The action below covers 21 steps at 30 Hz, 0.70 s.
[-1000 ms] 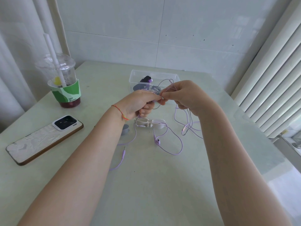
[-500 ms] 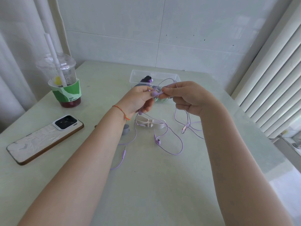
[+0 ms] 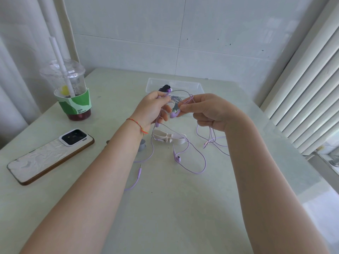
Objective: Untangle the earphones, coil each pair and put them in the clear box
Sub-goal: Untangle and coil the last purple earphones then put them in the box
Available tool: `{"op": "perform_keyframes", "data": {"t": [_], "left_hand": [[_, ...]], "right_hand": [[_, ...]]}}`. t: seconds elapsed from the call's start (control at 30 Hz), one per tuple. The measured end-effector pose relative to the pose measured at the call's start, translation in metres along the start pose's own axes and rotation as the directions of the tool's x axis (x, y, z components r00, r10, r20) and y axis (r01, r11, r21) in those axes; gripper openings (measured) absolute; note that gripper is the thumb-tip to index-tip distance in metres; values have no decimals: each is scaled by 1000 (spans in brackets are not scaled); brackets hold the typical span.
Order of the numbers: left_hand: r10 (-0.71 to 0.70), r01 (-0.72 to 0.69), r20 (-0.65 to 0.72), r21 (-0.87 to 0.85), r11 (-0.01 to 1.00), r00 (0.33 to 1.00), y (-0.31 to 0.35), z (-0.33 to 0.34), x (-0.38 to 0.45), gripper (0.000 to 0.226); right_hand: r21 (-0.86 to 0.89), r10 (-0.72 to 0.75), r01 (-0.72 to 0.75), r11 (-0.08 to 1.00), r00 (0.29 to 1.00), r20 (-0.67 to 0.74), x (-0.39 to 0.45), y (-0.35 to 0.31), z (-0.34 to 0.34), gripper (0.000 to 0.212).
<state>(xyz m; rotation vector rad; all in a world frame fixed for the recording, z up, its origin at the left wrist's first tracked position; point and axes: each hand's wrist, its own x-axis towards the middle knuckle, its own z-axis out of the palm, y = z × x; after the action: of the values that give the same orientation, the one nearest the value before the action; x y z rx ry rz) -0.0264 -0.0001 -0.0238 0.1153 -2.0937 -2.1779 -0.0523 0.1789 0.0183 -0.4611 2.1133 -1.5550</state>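
Tangled purple earphones trail across the table, with one earbud and the jack plug lying loose. My left hand grips a bunch of the purple cord above the table. My right hand pinches another earbud and holds cord loops that hang down to the table. The clear box stands just behind my hands, with a dark item and a purple piece inside it. The two hands are a few centimetres apart.
A white cord-winder clip lies under my hands, a grey ear tip beside it. A phone lies at the left, a lidded drink cup with a straw behind it. Window blinds run along the right.
My hands have drawn apart and risen a little; the left hand turned palm inward with cord in it, and an earbud now shows at my right fingertips.
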Motion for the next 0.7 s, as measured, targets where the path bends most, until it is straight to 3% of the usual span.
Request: {"op": "perform_keyframes", "data": {"t": [0.23, 0.33, 0.47, 0.6, 0.7], "left_hand": [[-22, 22, 20, 24, 999, 1000, -1, 0, 0, 17], [-24, 24, 0, 31, 999, 1000, -2, 0, 1, 20], [-36, 35, 13, 52, 998, 999, -3, -1, 1, 19], [-70, 54, 168, 98, 994, 983, -2, 1, -4, 16], [-57, 33, 222, 108, 994, 973, 0, 2, -7, 22]], "right_hand": [[-29, -53, 51, 998, 996, -70, 1, 1, 1, 17], [-93, -75, 58, 994, 978, -193, 3, 1, -1, 26], [-257, -132, 25, 966, 903, -408, 8, 6, -2, 30], [12, -82, 90, 996, 943, -323, 6, 4, 1, 19], [88, -58, 86, 992, 957, -285, 4, 2, -1, 17]]}}
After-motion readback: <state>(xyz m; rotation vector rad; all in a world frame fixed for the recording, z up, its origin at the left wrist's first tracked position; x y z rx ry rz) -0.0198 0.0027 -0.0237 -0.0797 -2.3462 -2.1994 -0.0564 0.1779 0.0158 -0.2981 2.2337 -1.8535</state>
